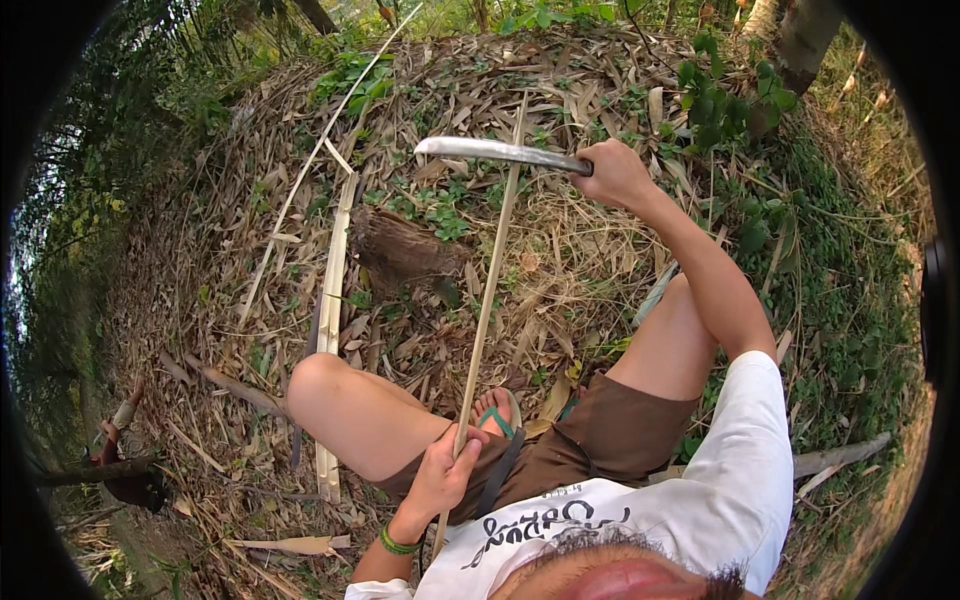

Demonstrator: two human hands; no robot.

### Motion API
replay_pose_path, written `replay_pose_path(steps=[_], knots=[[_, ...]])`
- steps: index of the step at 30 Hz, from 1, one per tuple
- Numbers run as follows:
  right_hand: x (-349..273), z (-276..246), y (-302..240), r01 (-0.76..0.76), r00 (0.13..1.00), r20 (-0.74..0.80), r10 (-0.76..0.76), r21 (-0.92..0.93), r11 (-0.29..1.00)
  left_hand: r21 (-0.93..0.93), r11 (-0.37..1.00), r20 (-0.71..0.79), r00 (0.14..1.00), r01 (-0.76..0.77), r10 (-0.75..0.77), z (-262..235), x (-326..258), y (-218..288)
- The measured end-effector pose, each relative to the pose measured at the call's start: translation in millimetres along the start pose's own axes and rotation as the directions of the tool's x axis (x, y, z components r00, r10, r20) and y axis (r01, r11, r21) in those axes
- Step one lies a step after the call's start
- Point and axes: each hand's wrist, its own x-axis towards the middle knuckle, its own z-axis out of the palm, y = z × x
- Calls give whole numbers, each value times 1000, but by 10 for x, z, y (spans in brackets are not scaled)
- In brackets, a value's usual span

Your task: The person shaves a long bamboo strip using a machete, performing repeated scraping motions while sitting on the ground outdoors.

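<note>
My left hand (443, 472) is closed around the lower part of a long, pale bamboo strip (491, 288), close to my lap. The strip slants up and away from me, its far end past the blade. My right hand (612, 175) grips the dark handle of a machete (490, 150) with a long, slightly curved, shiny blade. That blade points left and crosses in front of the strip near its far end; I cannot tell whether the two touch. Below my left hand, the strip's near end runs along my shirt.
Left of the strip, a short brown log (405, 248) lies among dry leaves. Beyond it are split bamboo lengths (336, 260) and a thin pale strip (313, 158). My bent knees flank the held strip. Another person (122, 440) is at the far left. A tree trunk (805, 42) stands back right.
</note>
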Motion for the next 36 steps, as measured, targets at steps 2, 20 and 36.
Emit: replay_pose_path(steps=[2, 20, 36], knots=[[184, -193, 295, -222, 975, -17, 221, -42, 974, 33, 999, 17, 1000, 6, -6, 37, -33, -1], [94, 128, 800, -484, 835, 53, 547, 545, 685, -613, 757, 324, 946, 226, -21, -288, 78, -60], [66, 53, 271, -240, 935, -119, 334, 483, 842, 24, 930, -608, 733, -367, 305, -1204, -396, 1012]])
